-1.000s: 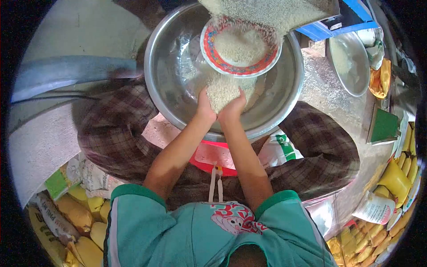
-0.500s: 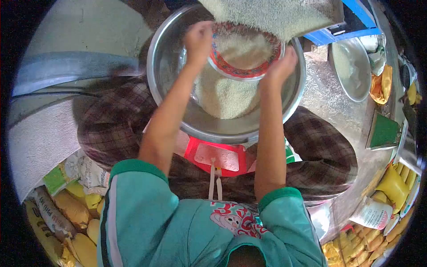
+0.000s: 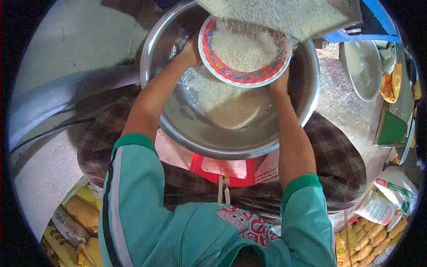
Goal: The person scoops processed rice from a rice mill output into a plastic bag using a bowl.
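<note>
Both hands grip a round plate (image 3: 243,80) with a red floral rim, held over a large metal basin (image 3: 213,149). My left hand (image 3: 192,52) is at its left side, fingers mostly hidden beneath the rim. My right hand (image 3: 280,83) is at the lower right edge, its fingers also largely hidden under the plate. Pale rice-like grains (image 3: 247,51) lie in the plate. More grains stream down onto it from a grain-covered chute (image 3: 275,15) above. A heap of grains (image 3: 222,102) rests in the basin below.
A red-framed stool or scale (image 3: 254,171) sits under the basin's near side. To the right are a metal bowl (image 3: 362,73) with grains, a green panel (image 3: 392,128) and a blue frame (image 3: 378,20). Filled yellow bags (image 3: 362,240) line the lower right.
The plate has tilted toward me, showing more of its rim, and shifted slightly left. My hands have slid further under it. Grains in the basin look more spread out.
</note>
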A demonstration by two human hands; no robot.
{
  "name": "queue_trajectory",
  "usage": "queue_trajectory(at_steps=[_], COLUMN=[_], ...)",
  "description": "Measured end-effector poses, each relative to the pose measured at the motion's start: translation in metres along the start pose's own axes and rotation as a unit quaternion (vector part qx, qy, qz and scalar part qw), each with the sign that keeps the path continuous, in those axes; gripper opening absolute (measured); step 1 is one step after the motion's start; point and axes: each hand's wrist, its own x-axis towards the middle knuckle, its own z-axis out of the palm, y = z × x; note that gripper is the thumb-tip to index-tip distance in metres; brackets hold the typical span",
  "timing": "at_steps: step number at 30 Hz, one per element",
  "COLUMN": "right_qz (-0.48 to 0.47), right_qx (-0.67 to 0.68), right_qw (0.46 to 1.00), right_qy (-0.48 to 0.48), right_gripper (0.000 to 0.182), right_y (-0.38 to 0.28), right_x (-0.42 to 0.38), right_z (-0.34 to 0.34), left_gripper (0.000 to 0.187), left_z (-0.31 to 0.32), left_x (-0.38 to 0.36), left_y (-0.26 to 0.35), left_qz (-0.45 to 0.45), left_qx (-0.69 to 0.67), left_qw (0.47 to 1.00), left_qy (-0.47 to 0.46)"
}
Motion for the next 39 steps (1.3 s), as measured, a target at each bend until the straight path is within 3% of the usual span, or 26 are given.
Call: queue_trajectory(at_steps=[2,3,4,6,7,10,12,13,15,16,18,19,21,23,25,26,27,28,30,31,33,34,36,39], right_qz=[-0.086,-0.172,-0.159,-0.176,-0.04,-0.099,-0.155,-0.13,-0.127,-0.13,-0.012,0.036,0.072,0.107,0.221,0.217,0.227,0.235,0.259,0.287,0.279,0.273,0.251,0.273], right_qx=[0.046,-0.085,-0.087,-0.082,-0.051,-0.122,-0.13,-0.1,-0.084,-0.084,-0.122,-0.106,-0.041,0.024,0.117,0.118,0.218,0.315,0.382,0.446,0.436,0.425,0.442,0.529], right_qw=[0.995,0.981,0.983,0.981,0.998,0.987,0.979,0.982,0.975,0.974,0.979,0.979,0.981,0.978,0.955,0.955,0.932,0.898,0.874,0.842,0.846,0.849,0.852,0.794], right_qy=[-0.022,-0.03,-0.038,0.012,-0.003,0.023,0.029,0.089,0.161,0.164,0.16,0.169,0.175,0.18,0.159,0.161,0.181,0.198,0.15,0.099,0.126,0.156,0.125,0.121], right_gripper=[0.034,0.038,0.038,0.039,0.04,0.038,0.034,0.034,0.033,0.033,0.028,0.028,0.029,0.03,0.032,0.032,0.034,0.036,0.037,0.039,0.038,0.037,0.036,0.032], right_y=[0.009,0.015,0.026,0.043,0.016,0.005,0.023,0.011,0.007,0.005,-0.002,0.008,0.013,-0.003,-0.028,-0.021,-0.009,-0.01,-0.013,-0.02,-0.042,-0.048,-0.031,-0.064], right_x=[-0.006,-0.018,-0.025,-0.03,-0.043,-0.06,-0.063,-0.074,-0.083,-0.09,-0.108,-0.114,-0.123,-0.131,-0.134,-0.132,-0.13,-0.128,-0.127,-0.129,-0.14,-0.142,-0.147,-0.159], right_z=[0.009,0.004,0.008,0.01,0.008,0.012,0.011,0.019,0.025,0.026,0.028,0.031,0.037,0.041,0.041,0.046,0.051,0.053,0.047,0.044,0.05,0.051,0.044,0.04], left_gripper=[0.038,0.039,0.039,0.037,0.036,0.035,0.03,0.03,0.028,0.028,0.025,0.025,0.024,0.024,0.024,0.025,0.026,0.026,0.031,0.031,0.034,0.034,0.038,0.037], left_z=[-0.001,0.001,0.006,0.011,0.011,0.002,-0.013,-0.006,0.02,0.022,0.023,0.023,0.024,0.028,0.033,0.034,0.034,0.032,0.028,0.025,0.018,0.011,-0.004,-0.01], left_x=[0.003,-0.007,-0.02,-0.038,-0.04,-0.043,-0.057,-0.065,-0.083,-0.087,-0.091,-0.09,-0.085,-0.083,-0.077,-0.073,-0.07,-0.066,-0.058,-0.059,-0.064,-0.064,-0.067,-0.074], left_y=[0.002,0.003,0.005,0.012,0.015,0.029,0.061,0.067,0.081,0.094,0.131,0.144,0.162,0.169,0.179,0.181,0.184,0.187,0.191,0.192,0.198,0.2,0.204,0.205], left_qz=[-0.077,-0.119,-0.126,-0.092,-0.07,-0.019,-0.152,-0.149,-0.105,-0.101,-0.184,-0.181,-0.254,-0.277,-0.303,-0.349,-0.39,-0.387,-0.439,-0.436,-0.471,-0.468,-0.492,-0.447], left_qx=[-0.022,-0.036,-0.042,-0.084,-0.102,-0.131,-0.172,-0.171,-0.311,-0.312,-0.317,-0.318,-0.335,-0.349,-0.362,-0.447,-0.526,-0.528,-0.656,-0.656,-0.843,-0.844,-0.843,-0.872], left_qw=[0.991,0.979,0.976,0.984,0.987,0.99,0.964,0.965,0.944,0.944,0.919,0.919,0.882,0.872,0.859,0.797,0.724,0.724,0.579,0.581,0.221,0.221,0.188,0.152], left_qy=[-0.103,-0.159,-0.171,-0.131,-0.105,-0.044,-0.134,-0.132,0.034,0.036,0.147,0.149,0.211,0.204,0.197,0.208,0.216,0.216,0.203,0.205,0.138,0.138,0.114,0.128])
